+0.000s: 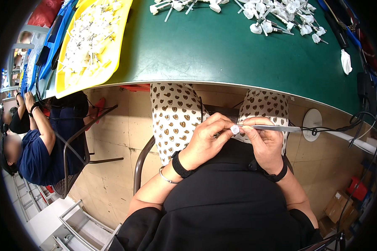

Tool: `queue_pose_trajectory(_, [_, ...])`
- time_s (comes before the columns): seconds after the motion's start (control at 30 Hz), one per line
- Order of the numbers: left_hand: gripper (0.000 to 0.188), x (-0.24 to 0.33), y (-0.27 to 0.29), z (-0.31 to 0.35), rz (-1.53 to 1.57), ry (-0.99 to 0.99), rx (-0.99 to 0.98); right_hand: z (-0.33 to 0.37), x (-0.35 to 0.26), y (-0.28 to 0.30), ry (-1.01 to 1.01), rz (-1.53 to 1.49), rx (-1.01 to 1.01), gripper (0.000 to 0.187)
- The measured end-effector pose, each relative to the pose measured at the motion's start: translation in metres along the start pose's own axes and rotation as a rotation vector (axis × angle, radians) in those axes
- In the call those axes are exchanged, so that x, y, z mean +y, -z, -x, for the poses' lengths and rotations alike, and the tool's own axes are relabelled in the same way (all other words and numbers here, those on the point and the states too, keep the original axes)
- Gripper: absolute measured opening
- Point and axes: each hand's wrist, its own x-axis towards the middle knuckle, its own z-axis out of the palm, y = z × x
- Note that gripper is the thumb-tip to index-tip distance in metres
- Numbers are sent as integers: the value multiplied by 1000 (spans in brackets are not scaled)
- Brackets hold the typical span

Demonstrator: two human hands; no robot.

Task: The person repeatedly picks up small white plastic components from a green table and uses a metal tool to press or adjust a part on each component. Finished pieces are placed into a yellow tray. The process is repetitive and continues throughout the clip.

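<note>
Fine work unfolding, centre frame!
Left hand (207, 138) is pinching a white piece (235, 129), right hand (266, 144) gripping a metal tool (280, 128); likely trimming, next needing steadiness.

The small white rounded piece (235, 129), seemingly plastic, is held up in the air on the near side of the table (205, 50), pinched at the tips of the left fingers (215, 124), with a pale, roundish face showing; its finer detail is too small to tell. The long, slim, flat grey metal tool (282, 128) lies roughly level in the right fingers (255, 140), its narrow left end at the piece, its broader end jutting out to the right.
</note>
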Motion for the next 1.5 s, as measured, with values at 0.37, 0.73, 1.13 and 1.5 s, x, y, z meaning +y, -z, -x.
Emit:
queue_pose_trajectory(0.37, [14,-2,-2,1,-9,0,10,-1,-1,3,42,55,-27,5])
queue_pose_trajectory(0.73, [10,2,-3,0,1,-19,25,-1,-2,3,78,97,-39,5])
queue_pose_trajectory(1.13, [12,1,0,-2,-8,-28,3,4,-5,1,7,15,39,9])
queue_pose_trajectory(1.5, [16,0,-2,-1,5,-26,-4,-1,-2,0,143,109,-12,12])
